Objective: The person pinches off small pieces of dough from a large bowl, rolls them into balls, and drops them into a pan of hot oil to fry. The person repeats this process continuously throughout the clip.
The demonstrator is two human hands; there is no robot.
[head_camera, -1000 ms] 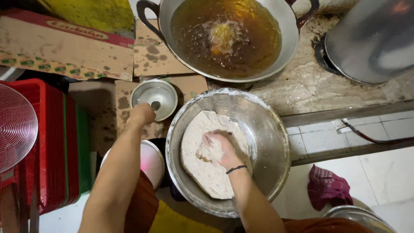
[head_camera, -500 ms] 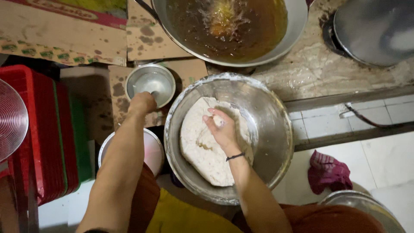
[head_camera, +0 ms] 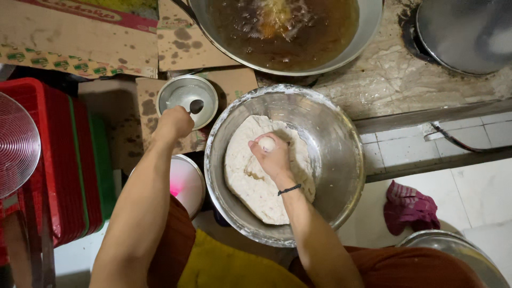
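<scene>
A large steel bowl [head_camera: 341, 154] holds a mass of pale batter [head_camera: 250, 186]. Over the batter, my right hand [head_camera: 273, 157] is closed in a fist, with a round blob of batter squeezed out at its top. My left hand [head_camera: 173, 124] grips a spoon [head_camera: 196, 106] whose head is over a small steel bowl [head_camera: 184, 95] of water. Beyond both bowls, a wide frying pan [head_camera: 368, 32] is full of dark hot oil [head_camera: 325, 32], and a piece of food [head_camera: 277, 16] is frying in it.
Oil-stained cardboard [head_camera: 80, 40] lies at the far left. Red and green crates [head_camera: 69, 160] stand at the left beside a wire strainer [head_camera: 16, 144]. A steel lid [head_camera: 464, 32] rests at top right. A maroon cloth [head_camera: 408, 205] lies on the tiled floor.
My right hand has lifted out of the batter and squeezed a blob up through its fist. My left hand has stayed by the small bowl, with the spoon now showing.
</scene>
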